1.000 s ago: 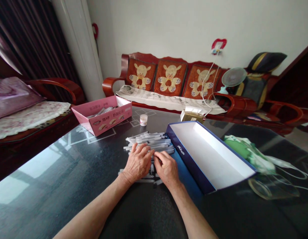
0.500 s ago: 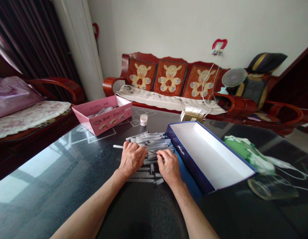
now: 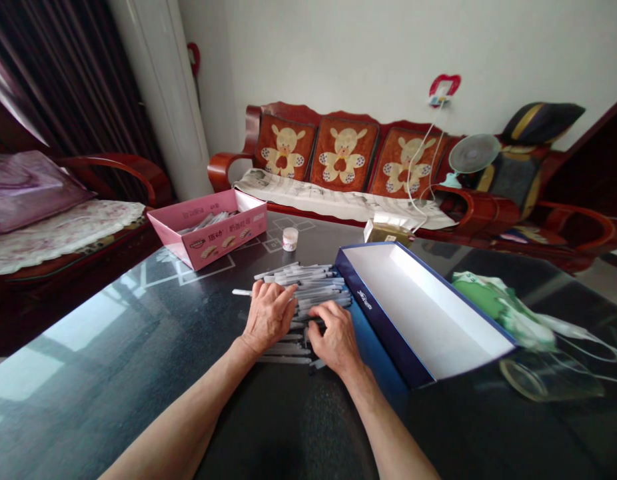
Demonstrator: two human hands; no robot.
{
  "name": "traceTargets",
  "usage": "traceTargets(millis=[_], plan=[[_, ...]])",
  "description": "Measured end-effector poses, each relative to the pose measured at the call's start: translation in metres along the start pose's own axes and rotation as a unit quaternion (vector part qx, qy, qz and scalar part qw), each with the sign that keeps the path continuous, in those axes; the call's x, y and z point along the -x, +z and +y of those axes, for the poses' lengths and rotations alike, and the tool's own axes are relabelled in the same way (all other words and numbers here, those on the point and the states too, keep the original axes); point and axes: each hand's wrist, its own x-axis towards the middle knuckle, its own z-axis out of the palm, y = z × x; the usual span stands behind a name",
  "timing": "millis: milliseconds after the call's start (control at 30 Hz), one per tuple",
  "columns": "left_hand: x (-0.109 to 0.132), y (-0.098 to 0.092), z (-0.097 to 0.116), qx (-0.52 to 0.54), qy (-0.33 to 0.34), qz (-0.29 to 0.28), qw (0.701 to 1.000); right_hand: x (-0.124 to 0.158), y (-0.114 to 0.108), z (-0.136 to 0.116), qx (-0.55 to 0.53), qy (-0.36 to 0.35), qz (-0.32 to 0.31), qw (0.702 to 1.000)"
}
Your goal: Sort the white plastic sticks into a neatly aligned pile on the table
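My left hand (image 3: 270,313) is closed around a pale pen (image 3: 242,292), whose white end sticks out to the left of the knuckles. My right hand (image 3: 333,335) is curved low over the table, thumb and forefinger apart. Its thumb is close to a small clear pen cap; whether they touch is unclear. Behind both hands lies a pile of translucent pens (image 3: 316,275) with dark tips. More loose pens (image 3: 286,360) rest on the table between my wrists, partly hidden by my hands.
A blue box (image 3: 423,300) with a white inside stands right of the pile. At the back left is a pink box (image 3: 208,233) holding more pens. A small white jar (image 3: 290,239), a tissue pack (image 3: 388,231) and a green-and-white bag (image 3: 498,307) also lie on the dark table (image 3: 153,360).
My right hand has left the thin dark end of the pen held in my left hand and moved slightly down, its fingers parting. My left hand keeps the pen almost in place.
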Motion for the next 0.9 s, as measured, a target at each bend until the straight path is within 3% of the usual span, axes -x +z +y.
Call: traceTargets(millis=[167,300,433,533,733,900], plan=[[-0.001,-0.005,0.012,0.042,0.045,-0.015,0.998,-0.005,-0.003,0.001,-0.118,0.026,0.077,0.99],[0.0,-0.008,0.025,0.094,0.098,-0.028,0.99,-0.008,-0.004,-0.004,-0.262,0.113,0.073,0.956],[-0.001,-0.014,0.037,0.142,0.151,-0.027,0.978,-0.008,-0.002,-0.003,-0.393,0.203,0.019,0.897],[-0.002,-0.019,0.045,0.159,0.182,-0.042,0.969,-0.007,0.001,0.001,-0.465,0.238,0.015,0.852],[-0.001,-0.016,0.054,0.221,0.193,-0.087,0.952,-0.01,0.003,0.001,-0.633,0.291,0.015,0.717],[0.001,-0.012,0.051,0.283,0.201,-0.081,0.934,-0.017,-0.002,0.004,-0.658,0.343,0.073,0.666]])
